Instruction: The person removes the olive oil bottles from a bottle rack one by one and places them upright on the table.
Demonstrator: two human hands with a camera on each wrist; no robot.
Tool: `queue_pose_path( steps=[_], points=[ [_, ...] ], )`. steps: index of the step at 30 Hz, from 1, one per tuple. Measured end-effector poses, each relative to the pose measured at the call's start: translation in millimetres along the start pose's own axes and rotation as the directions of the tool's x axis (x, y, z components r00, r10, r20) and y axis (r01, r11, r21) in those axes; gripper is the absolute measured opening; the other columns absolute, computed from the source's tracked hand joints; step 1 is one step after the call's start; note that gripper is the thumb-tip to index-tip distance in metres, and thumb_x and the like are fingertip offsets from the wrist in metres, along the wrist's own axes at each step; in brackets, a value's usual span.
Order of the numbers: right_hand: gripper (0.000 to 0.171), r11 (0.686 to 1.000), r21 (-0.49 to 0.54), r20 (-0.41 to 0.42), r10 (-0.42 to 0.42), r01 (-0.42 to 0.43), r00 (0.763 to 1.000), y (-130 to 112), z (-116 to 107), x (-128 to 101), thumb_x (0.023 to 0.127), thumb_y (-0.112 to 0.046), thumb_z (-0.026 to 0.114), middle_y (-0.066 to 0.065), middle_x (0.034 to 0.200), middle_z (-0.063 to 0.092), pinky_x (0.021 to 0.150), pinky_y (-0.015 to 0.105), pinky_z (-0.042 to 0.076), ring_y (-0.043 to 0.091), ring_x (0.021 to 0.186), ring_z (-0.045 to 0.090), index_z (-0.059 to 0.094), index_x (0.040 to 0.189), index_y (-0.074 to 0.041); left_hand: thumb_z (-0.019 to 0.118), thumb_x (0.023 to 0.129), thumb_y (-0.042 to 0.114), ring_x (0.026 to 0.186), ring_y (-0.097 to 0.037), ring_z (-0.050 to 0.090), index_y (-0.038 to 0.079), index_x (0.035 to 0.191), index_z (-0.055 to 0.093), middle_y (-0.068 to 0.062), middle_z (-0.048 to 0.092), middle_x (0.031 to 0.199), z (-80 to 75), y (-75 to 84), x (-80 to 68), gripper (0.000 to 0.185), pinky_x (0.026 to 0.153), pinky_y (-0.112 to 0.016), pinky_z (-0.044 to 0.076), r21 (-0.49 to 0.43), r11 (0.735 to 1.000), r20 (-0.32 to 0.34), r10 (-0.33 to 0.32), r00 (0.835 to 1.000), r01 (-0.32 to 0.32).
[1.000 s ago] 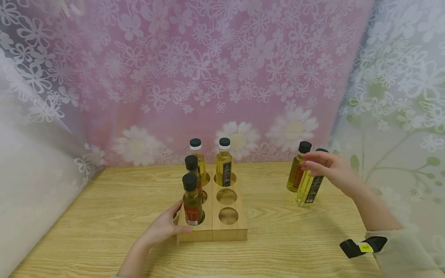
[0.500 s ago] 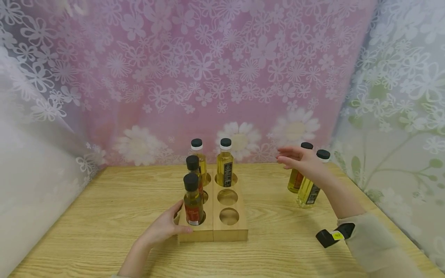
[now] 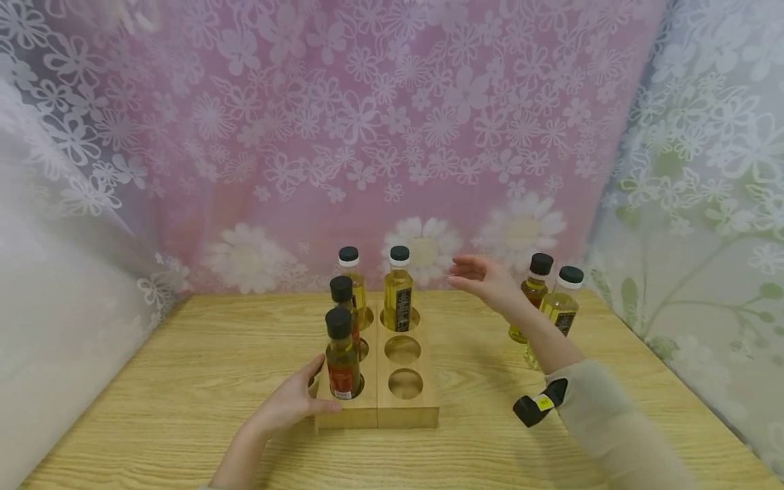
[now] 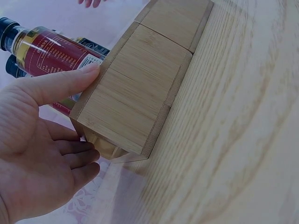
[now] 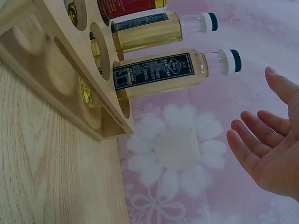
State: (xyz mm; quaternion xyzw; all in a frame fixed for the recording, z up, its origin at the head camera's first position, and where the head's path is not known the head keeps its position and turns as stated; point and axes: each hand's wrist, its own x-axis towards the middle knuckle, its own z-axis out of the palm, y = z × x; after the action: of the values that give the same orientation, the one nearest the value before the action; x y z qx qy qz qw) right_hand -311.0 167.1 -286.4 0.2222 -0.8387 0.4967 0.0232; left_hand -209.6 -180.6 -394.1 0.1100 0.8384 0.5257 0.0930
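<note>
Currently the wooden rack (image 3: 407,401) holds four oil bottles (image 3: 398,289), two holes empty.

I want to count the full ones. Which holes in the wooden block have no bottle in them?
The wooden block has two empty holes, both in its right column: the middle hole and the front hole. Only that column's back hole holds a bottle; all three left holes are filled.

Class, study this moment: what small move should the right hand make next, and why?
Probably close on the rear-right bottle in the wooden rack: the right hand hovers open and empty beside it, while the left hand steadies the rack.
</note>
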Motion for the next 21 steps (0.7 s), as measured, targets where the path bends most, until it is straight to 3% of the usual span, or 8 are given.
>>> queue_pose_path(
  steps=[8,21],
  points=[
    [0.055,1.000,0.011,0.029,0.006,-0.007,1.000,5,22,22,0.090,-0.017,0.062,0.022,0.129,0.050,0.095,0.047,0.041,0.034,0.116,0.050,0.041,0.137,0.001,0.080,0.073,0.022,0.132,-0.049,0.017,-0.008,0.145,0.015,-0.029,0.015,0.148,0.8,-1.6,1.4,0.101,0.103,-0.059,0.023,-0.014,1.000,0.005,-0.005,1.000,0.005],
    [0.076,0.998,-0.003,0.090,0.062,-0.062,0.994,9,56,44,0.084,-0.028,0.070,0.022,0.138,0.041,0.096,0.047,0.040,0.038,0.123,0.042,0.031,0.142,0.002,0.080,0.073,0.021,0.131,-0.050,0.019,-0.007,0.145,0.017,-0.029,0.016,0.148,0.9,-1.1,1.4,0.100,0.102,-0.059,0.024,-0.003,1.000,-0.004,0.004,1.000,-0.004]
  ],
)
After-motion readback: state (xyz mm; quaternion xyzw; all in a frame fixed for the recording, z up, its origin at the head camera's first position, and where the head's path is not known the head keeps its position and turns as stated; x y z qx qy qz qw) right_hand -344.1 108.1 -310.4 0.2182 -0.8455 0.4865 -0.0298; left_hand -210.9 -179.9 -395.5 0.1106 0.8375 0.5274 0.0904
